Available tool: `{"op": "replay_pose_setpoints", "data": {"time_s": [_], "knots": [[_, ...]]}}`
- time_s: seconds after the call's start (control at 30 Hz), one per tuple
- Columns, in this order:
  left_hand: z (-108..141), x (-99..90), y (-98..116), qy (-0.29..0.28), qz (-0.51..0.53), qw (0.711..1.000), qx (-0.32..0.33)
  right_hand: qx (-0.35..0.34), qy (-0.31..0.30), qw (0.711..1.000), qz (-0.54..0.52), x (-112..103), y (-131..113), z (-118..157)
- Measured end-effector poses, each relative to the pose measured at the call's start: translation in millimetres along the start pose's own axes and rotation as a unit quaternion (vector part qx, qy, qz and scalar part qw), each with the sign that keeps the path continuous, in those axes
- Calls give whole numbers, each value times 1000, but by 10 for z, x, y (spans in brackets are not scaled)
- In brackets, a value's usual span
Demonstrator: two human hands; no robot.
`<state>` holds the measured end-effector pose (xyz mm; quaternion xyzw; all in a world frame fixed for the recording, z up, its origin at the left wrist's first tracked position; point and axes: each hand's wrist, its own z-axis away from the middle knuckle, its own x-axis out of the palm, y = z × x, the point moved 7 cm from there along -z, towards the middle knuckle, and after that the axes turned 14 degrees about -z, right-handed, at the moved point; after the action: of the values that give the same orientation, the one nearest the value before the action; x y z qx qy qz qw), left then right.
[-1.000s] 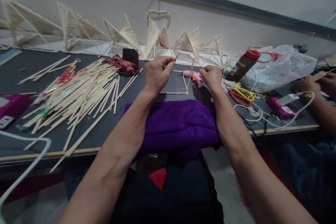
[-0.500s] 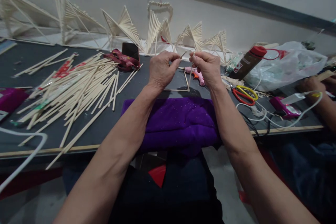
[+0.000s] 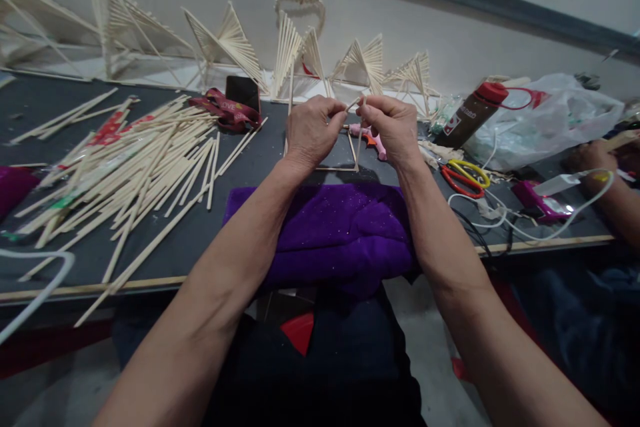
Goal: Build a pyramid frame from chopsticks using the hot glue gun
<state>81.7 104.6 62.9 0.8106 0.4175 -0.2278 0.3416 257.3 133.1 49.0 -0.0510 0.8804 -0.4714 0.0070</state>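
Note:
My left hand point(image 3: 315, 130) pinches a thin wooden stick point(image 3: 353, 105), whose tip points toward my other hand. Thumb and fingertips of my right hand point(image 3: 394, 125) are closed on the top of an upright wooden stick point(image 3: 359, 140). That upright rises from a corner of a stick frame point(image 3: 336, 169) lying on the dark table. The two hands are close together, and the stick from the left meets or nearly meets the upright's top; I cannot tell which. Behind them lies a pink glue gun point(image 3: 374, 141), partly covered by the right hand.
Loose wooden sticks point(image 3: 155, 167) are heaped at left. Twisted stick models point(image 3: 225, 47) line the wall. A purple cloth point(image 3: 340, 233) lies at the front edge. Scissors point(image 3: 465, 177), a brown bottle point(image 3: 470, 117), a plastic bag point(image 3: 555, 120) and another person's hand point(image 3: 593, 157) are at right.
My left hand's stick has come closer to the top of the upright, and my fingertips are nearer together. The view has shifted slightly.

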Motion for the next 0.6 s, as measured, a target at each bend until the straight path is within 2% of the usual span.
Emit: {"op": "replay_pose_setpoints", "data": {"time_s": [0.2, 0.47, 0.6], "knots": [[1, -11, -7, 5, 4, 1000, 0, -24, -7, 1000, 15, 25, -17, 7], [14, -26, -14, 12, 3, 1000, -2, -21, -24, 999, 15, 85, 16, 12], [20, -36, -15, 12, 0, 1000, -4, -5, -9, 1000, 21, 91, -3, 31]]}}
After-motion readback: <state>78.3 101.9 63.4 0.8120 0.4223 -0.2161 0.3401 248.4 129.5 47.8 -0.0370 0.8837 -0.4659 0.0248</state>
